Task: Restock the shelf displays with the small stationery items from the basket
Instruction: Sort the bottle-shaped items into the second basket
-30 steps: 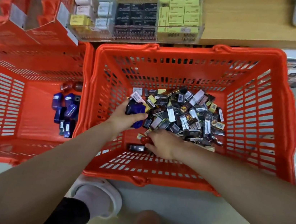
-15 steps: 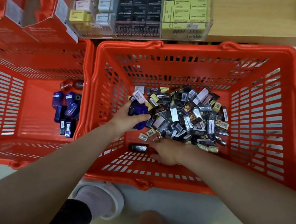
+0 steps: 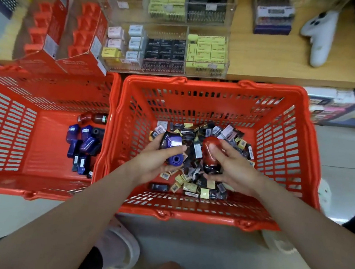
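Observation:
Two red plastic baskets stand on the floor below a wooden shelf. The right basket [image 3: 281,161] holds a heap of several small packaged stationery items [image 3: 195,181]. My left hand [image 3: 157,161] grips a glossy purple item [image 3: 171,148] above the heap. Beside it, my right hand [image 3: 233,168] holds a glossy red item [image 3: 211,154]. The left basket [image 3: 2,134] contains several purple items [image 3: 82,146] and a red one [image 3: 93,117] at its right side.
Clear acrylic display bins [image 3: 167,49] with pink, white, black and yellow boxes sit on the wooden shelf [image 3: 283,58]. Red cardboard display boxes [image 3: 73,30] stand at the shelf's left. A white object [image 3: 320,38] lies at the shelf's right. My white shoe [image 3: 121,246] is near the basket's front.
My right hand has lifted out of the heap holding a red item. My left hand has risen with the purple item. The camera tilted up, showing more of the shelf.

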